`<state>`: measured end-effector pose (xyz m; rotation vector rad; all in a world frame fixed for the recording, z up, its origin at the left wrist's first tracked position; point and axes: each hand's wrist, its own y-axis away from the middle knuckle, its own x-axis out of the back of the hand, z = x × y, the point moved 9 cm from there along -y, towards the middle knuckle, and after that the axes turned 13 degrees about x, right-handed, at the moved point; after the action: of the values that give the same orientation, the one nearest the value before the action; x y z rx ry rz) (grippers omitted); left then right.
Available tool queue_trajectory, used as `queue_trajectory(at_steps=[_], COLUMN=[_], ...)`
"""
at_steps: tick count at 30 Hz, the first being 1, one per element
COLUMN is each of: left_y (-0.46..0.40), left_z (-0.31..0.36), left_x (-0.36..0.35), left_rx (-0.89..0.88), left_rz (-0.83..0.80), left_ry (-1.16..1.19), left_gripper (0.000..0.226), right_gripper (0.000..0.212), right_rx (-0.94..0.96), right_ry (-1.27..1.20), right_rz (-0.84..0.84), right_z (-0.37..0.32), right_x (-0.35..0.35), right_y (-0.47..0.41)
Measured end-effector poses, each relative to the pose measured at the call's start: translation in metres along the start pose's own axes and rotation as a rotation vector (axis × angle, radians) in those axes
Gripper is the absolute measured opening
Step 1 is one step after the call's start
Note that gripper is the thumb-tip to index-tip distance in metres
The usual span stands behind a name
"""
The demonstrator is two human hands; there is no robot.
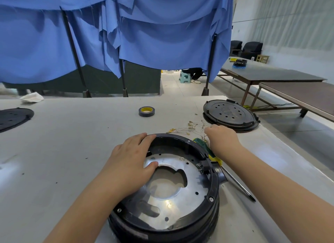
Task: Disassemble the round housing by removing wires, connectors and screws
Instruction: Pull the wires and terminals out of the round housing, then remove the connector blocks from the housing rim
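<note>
A roll of dark tape (146, 111) with a yellow core lies flat on the grey table (72, 143), beyond the left fingers (144, 139) and well apart from them. A black round lid (230, 114) with holes sits just beyond the right fingers (212, 127). Far to the left of the left fingers lie a black disc (14, 117) and a crumpled white cloth (32, 97). Blue fabric (162, 34) hangs behind the table.

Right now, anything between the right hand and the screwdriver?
Nothing visible. The right hand is at the loose wires just beyond the screwdriver, whose handle lies right beside the wrist, against the round housing rim.
</note>
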<state>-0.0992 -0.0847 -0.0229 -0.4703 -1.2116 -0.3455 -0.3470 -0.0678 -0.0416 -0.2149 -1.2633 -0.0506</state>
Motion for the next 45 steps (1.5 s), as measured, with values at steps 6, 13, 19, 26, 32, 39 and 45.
queue_trajectory(at_steps=[6, 13, 19, 26, 32, 39, 45], left_y=[0.000, 0.008, 0.011, 0.003, 0.009, 0.018, 0.020], left_z=[0.001, -0.007, -0.030, -0.040, -0.015, 0.049, 0.060], left_x=[0.006, 0.031, 0.020, 0.019, 0.039, -0.033, -0.050], left_rx=[-0.011, 0.013, 0.127, 0.150, 0.089, 0.382, 0.492], left_rz=[0.015, 0.138, 0.054, -0.021, 0.112, -0.621, -0.835], left_ry=[0.084, 0.435, 0.309, 0.260, 0.165, 0.795, 0.887], left_gripper=[0.059, 0.027, 0.047, 0.043, 0.030, 0.036, 0.042], right_gripper=[0.023, 0.013, 0.012, 0.017, 0.027, 0.020, 0.038], right_rx=[-0.054, -0.071, -0.130, -0.135, -0.040, -0.077, 0.099], right_ry=[-0.504, -1.120, -1.172, -1.178, -1.293, -1.310, -1.326], right_rz=[0.219, 0.430, 0.482, 0.574, 0.590, 0.629, 0.569], right_z=[0.006, -0.011, -0.030, -0.035, -0.044, -0.049, -0.075], right_x=[0.023, 0.056, 0.048, 0.053, 0.053, 0.044, 0.038], right_y=[0.031, 0.082, 0.102, 0.107, 0.103, 0.098, 0.108])
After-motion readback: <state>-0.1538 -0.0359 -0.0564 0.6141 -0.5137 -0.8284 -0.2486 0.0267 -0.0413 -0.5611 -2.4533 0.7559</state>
